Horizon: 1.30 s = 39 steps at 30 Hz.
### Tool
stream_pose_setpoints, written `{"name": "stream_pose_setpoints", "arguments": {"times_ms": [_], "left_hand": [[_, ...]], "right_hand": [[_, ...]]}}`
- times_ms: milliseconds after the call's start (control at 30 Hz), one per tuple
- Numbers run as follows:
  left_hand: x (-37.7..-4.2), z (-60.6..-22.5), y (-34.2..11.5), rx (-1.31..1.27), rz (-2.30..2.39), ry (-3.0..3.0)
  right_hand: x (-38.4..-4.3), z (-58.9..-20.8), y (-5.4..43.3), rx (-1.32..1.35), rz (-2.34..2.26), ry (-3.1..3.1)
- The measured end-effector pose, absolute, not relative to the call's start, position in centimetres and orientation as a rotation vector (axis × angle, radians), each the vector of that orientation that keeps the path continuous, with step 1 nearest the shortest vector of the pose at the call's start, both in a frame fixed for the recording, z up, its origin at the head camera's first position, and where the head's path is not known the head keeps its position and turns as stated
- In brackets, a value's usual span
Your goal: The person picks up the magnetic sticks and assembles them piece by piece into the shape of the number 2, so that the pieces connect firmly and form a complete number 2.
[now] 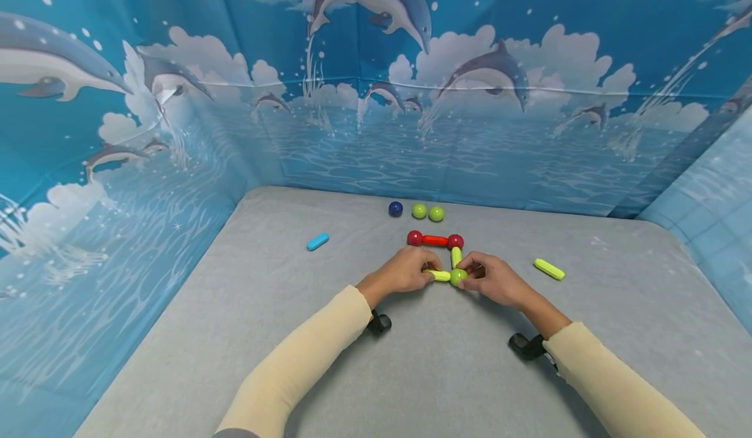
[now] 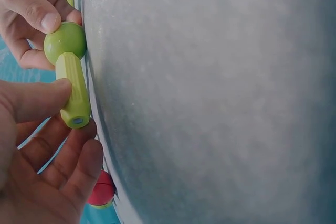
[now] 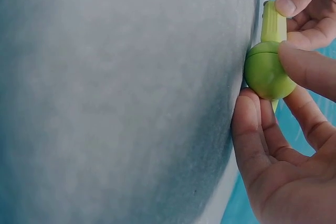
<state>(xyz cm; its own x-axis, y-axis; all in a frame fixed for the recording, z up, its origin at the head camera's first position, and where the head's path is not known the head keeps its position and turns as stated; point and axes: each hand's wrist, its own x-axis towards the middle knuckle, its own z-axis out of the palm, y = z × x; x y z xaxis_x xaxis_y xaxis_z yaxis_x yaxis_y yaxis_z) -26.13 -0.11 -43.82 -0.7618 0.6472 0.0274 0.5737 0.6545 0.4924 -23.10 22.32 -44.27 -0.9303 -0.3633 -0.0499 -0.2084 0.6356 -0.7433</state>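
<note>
My left hand (image 1: 409,270) pinches a yellow-green rod (image 2: 75,90) between thumb and fingers; its free end faces the left wrist camera. The rod's other end touches a green ball (image 3: 269,71), which my right hand (image 1: 492,277) holds between thumb and fingers. From that ball a second yellow-green rod (image 1: 456,257) runs back to a red ball (image 1: 455,241). A red rod (image 1: 435,241) joins it to another red ball (image 1: 414,237) on the left, just behind my left hand. The joined pieces form an angular shape, open on the left side.
Behind the shape, a dark blue ball (image 1: 396,209) and two green balls, one (image 1: 419,211) beside the other (image 1: 436,213), lie on the grey tabletop (image 1: 376,373). A blue rod (image 1: 318,241) lies left, a loose yellow-green rod (image 1: 549,269) right. Dolphin-printed curtains (image 1: 376,144) border the table.
</note>
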Motion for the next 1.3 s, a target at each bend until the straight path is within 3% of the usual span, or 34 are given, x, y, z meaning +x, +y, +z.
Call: {"name": "stream_pose_setpoints", "arguments": {"times_ms": [367,700,967,1300], "left_hand": [[-26.9,-43.7,0.0,0.950,0.781,2.730],[-32.8,-43.0,-0.8,0.703,0.924,2.975],[-35.5,-42.7,-1.3,0.668,0.682,2.984],[-35.8,-42.9,-1.1,0.638,0.426,3.015]], "right_hand": [[-23.0,-44.4,22.7,-0.447,-1.172,2.649],[-23.0,-44.2,23.2,-0.428,-1.179,2.637],[-23.3,-44.1,22.9,-0.444,-1.185,2.631],[-23.7,-44.3,22.8,-0.458,-1.192,2.616]]}}
